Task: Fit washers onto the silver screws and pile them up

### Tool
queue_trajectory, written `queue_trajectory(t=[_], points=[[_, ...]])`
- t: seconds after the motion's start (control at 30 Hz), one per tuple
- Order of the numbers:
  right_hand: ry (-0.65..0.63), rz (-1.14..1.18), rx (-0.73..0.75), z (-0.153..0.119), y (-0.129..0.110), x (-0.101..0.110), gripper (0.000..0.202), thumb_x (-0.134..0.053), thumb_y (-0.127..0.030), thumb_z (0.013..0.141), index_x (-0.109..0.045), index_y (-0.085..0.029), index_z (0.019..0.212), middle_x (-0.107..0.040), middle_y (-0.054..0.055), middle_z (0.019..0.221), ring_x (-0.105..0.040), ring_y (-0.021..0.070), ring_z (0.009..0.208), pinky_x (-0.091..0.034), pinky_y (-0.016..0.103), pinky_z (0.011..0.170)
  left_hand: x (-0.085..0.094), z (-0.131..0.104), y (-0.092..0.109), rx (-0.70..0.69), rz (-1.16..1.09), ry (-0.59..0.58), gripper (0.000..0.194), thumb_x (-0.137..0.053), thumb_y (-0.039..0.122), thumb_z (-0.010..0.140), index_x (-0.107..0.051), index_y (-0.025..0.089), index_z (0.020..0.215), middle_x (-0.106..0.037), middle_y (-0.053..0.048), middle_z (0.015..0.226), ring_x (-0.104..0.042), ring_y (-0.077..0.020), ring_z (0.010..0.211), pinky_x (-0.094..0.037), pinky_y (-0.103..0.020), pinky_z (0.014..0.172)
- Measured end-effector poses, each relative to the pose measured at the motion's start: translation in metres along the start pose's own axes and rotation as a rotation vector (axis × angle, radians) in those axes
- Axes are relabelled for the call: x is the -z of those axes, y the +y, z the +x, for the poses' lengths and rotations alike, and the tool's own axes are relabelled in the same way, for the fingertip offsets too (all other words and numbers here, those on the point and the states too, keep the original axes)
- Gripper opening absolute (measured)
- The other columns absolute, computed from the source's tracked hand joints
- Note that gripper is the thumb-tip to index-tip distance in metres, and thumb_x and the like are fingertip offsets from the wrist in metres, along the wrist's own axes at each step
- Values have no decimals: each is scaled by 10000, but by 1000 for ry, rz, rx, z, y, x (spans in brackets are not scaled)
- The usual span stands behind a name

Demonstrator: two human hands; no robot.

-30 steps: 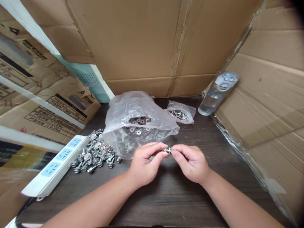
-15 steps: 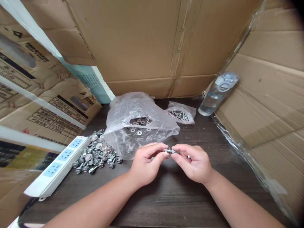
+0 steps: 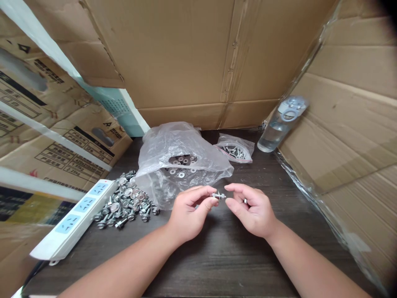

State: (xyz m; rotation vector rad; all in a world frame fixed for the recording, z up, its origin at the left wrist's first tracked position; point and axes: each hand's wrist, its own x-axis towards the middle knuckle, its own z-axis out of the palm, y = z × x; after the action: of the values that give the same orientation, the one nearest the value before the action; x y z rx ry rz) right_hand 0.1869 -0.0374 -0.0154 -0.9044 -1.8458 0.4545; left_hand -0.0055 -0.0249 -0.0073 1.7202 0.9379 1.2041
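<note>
My left hand (image 3: 190, 211) pinches a metal bolt (image 3: 219, 196) between thumb and index finger, its head end hidden by the fingertips. The bolt lies sideways, with a washer around its shank and its free end pointing right. Just beyond that end is my right hand (image 3: 252, 209), thumb and index finger apart and clear of the bolt. A small shiny metal piece (image 3: 245, 201) shows in the curled fingers of the right hand; its kind is hidden. Behind my hands lies a translucent plastic bag (image 3: 182, 142) with washers (image 3: 181, 175) in its opening.
A pile of bolts (image 3: 128, 203) lies on the dark table (image 3: 198, 265), beside a white power strip (image 3: 74, 223). Farther back sit a zip bag of small screws (image 3: 235, 151) and a water bottle (image 3: 281, 124). Cardboard walls (image 3: 182, 54) surround the table.
My right thumb and index finger have opened and let go of the bolt's free end. The left hand still pinches the bolt, and the view has shifted slightly.
</note>
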Motion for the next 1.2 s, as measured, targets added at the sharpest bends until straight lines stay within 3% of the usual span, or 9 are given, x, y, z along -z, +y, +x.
queue_trajectory(t=[0.3, 0.5, 0.57, 0.67, 0.83, 0.9, 0.97, 1.03, 1.2], points=[[-75, 27, 22, -1, -1, -1, 146, -601, -168, 888, -626, -125, 1025, -324, -75, 553, -312, 36, 474, -308, 171, 484, 2, 1, 7, -163, 163, -74, 91, -629, 187, 864, -713, 158, 885, -677, -7, 723, -617, -70, 655, -493, -158, 636], [-320, -78, -314, 7, 5, 24, 306, -429, -283, 979, -611, -141, 1180, -555, 4, 715, -515, 83, 612, -445, 205, 608, 6, 5, 6, -126, 184, 15, 105, -645, 193, 843, -725, 146, 892, -716, -30, 745, -648, -90, 661, -519, -171, 627], [-393, -186, -404, 7, 8, 32, 363, -372, -281, 993, -568, -151, 1269, -608, 44, 837, -571, 118, 723, -486, 250, 702, 8, 5, 5, -110, 179, 41, 111, -649, 201, 838, -730, 148, 892, -724, -35, 758, -657, -93, 668, -527, -171, 623], [-492, -293, -373, 6, 11, 39, 414, -334, -210, 980, -470, -151, 1367, -620, 85, 987, -587, 158, 866, -494, 313, 819, 9, 6, 3, -86, 147, 67, 127, -656, 225, 833, -733, 149, 900, -723, -37, 765, -664, -100, 671, -538, -177, 615], [-513, -286, -334, 7, 16, 43, 526, -356, -178, 976, -227, -150, 1485, -624, 77, 1019, -597, 137, 834, -501, 290, 796, 9, 5, -1, -53, 136, 68, 135, -658, 245, 836, -736, 164, 910, -728, -39, 801, -688, -122, 731, -557, -201, 661], [-444, -334, -302, 9, 19, 46, 422, -436, -203, 963, -397, -153, 1380, -628, 82, 1039, -606, 142, 852, -494, 278, 779, 9, 6, -1, -51, 137, 68, 135, -657, 247, 836, -737, 167, 911, -730, -41, 809, -693, -130, 752, -559, -206, 667], [-384, -395, -242, 11, 22, 49, 198, -504, -214, 942, -596, -155, 1106, -639, 76, 993, -606, 143, 844, -479, 266, 757, 9, 6, 0, -54, 134, 70, 138, -660, 248, 834, -738, 165, 910, -732, -44, 805, -693, -131, 744, -561, -208, 658], [-365, -423, -201, 12, 24, 51, 110, -553, -207, 918, -645, -151, 895, -647, 60, 894, -601, 132, 784, -465, 250, 717, 9, 7, 1, -60, 135, 73, 139, -662, 247, 832, -740, 161, 907, -734, -47, 799, -691, -131, 730, -560, -205, 639], [-400, -441, -250, 12, 27, 52, 53, -637, -185, 859, -652, -151, 821, -650, 20, 759, -578, 105, 657, -423, 218, 612, 10, 7, 5, -82, 150, 69, 127, -661, 224, 828, -742, 153, 896, -742, -50, 784, -683, -119, 704, -549, -181, 599]])
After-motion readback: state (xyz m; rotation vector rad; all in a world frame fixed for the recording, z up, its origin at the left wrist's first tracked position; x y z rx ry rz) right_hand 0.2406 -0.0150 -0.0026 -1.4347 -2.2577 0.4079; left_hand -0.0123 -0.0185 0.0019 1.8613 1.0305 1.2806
